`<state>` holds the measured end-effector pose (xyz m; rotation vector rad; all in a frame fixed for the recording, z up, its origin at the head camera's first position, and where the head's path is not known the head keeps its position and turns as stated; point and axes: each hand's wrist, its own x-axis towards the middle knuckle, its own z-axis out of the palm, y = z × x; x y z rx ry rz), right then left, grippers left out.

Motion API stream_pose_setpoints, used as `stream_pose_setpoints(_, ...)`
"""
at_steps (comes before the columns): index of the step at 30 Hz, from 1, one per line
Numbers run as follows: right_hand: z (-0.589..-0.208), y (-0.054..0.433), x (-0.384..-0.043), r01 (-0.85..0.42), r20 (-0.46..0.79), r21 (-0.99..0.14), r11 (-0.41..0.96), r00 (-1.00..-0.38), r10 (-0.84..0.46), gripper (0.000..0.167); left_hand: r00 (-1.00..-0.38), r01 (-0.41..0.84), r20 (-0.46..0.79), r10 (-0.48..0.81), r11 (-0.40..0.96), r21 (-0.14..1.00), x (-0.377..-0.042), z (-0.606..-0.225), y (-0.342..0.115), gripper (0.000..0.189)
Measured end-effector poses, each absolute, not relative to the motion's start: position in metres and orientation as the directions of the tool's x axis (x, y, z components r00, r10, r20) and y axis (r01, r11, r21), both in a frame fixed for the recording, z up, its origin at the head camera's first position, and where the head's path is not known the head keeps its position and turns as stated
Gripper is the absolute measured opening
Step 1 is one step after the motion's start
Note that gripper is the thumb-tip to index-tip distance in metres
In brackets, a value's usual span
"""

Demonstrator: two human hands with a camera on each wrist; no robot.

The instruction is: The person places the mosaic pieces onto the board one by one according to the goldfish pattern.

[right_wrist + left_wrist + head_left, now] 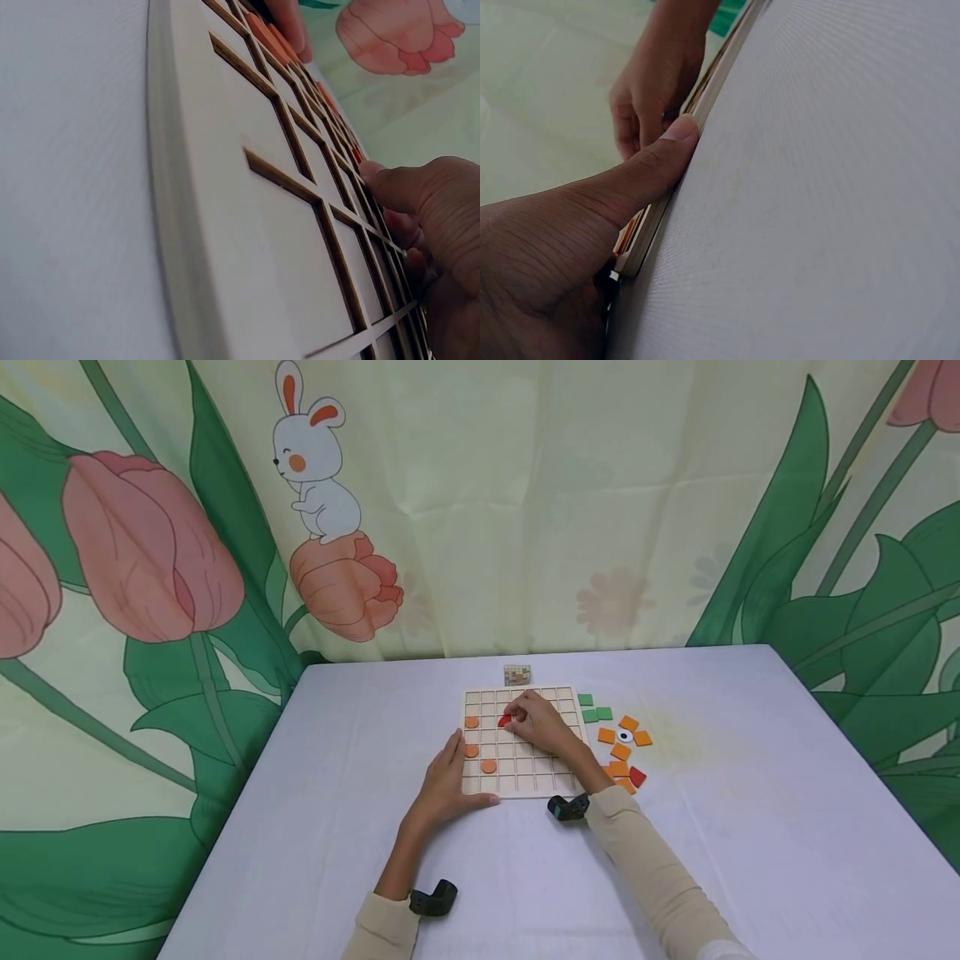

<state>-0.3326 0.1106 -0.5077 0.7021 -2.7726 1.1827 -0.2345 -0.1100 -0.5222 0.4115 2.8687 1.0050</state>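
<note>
With our right hand (538, 725) we pinch a red piece (504, 722) at the grid board (533, 766); our left hand (442, 787), fingers extended, touches the board.

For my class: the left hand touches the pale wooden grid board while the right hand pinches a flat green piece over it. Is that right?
The colour is wrong: the head view shows the right hand pinching a flat red piece over the board.
</note>
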Motion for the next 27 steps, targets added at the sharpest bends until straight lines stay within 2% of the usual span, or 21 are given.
stream_pose_setpoints(7,-0.507,0.110,-0.331,-0.413,0.233,-0.686,0.600,-0.905,-0.357,0.025,-0.959,0.237,0.026,0.281,0.754,0.613,-0.236,-0.521,-0.110,0.126)
stream_pose_setpoints(15,-0.504,0.116,-0.323,-0.453,0.317,-0.692,0.562,-0.890,-0.327,0.026,-0.963,0.221,0.016,0.270,0.748,0.626,-0.232,-0.523,-0.110,0.127)
stream_pose_setpoints(27,-0.486,0.161,-0.314,-0.384,0.319,-0.695,0.608,-0.922,-0.218,0.023,-0.967,0.207,0.018,0.255,0.740,0.640,-0.231,-0.521,-0.109,0.127)
